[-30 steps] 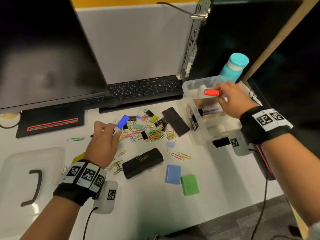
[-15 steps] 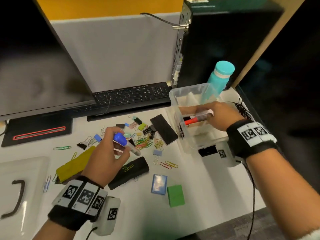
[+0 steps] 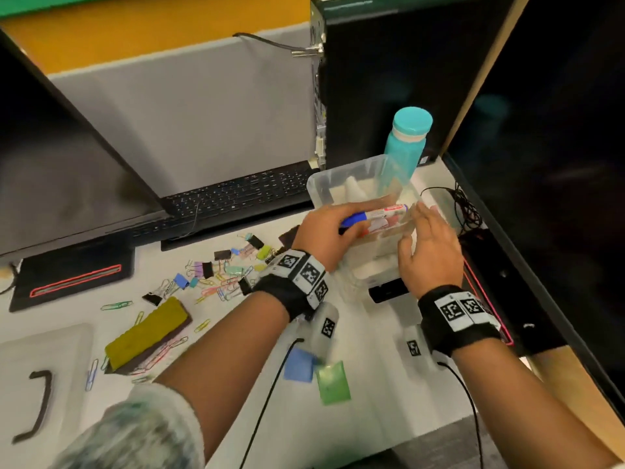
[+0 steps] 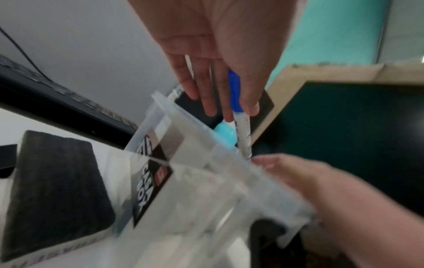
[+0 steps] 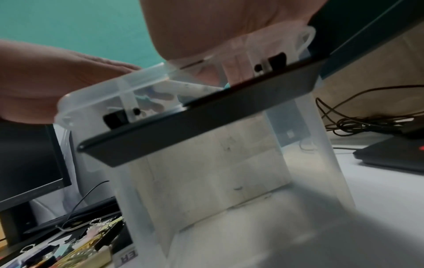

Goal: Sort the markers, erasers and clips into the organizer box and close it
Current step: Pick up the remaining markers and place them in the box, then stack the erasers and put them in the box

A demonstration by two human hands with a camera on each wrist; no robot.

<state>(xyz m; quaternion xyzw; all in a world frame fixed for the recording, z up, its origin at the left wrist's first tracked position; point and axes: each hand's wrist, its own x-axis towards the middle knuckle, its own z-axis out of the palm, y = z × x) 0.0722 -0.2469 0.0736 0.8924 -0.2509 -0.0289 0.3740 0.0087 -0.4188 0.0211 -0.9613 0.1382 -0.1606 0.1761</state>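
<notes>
My left hand (image 3: 343, 228) pinches a blue-capped marker (image 3: 368, 216) and holds it level over the clear organizer box (image 3: 351, 170). In the left wrist view, thumb and fingers (image 4: 207, 101) grip the blue marker (image 4: 236, 101) above the box rim (image 4: 181, 117). A red marker (image 3: 389, 225) lies inside the box beneath it. My right hand (image 3: 421, 214) rests with straight fingers against the box's right wall and holds nothing. Clips (image 3: 223, 275) lie scattered mid-desk. A yellow eraser (image 3: 148, 330), a blue eraser (image 3: 299, 365) and a green eraser (image 3: 333, 384) lie nearer me.
The box lid (image 3: 44, 384) with its black handle lies at the far left. A keyboard (image 3: 236, 194) and monitor (image 3: 67, 157) stand behind the clips. A teal bottle (image 3: 406, 143) and a PC tower (image 3: 389, 79) stand behind the box. A black eraser (image 4: 57, 181) lies left of the box.
My left hand carried the blue marker rightward from above the clips to over the box. My right hand let the red marker go into the box and moved to its right wall.
</notes>
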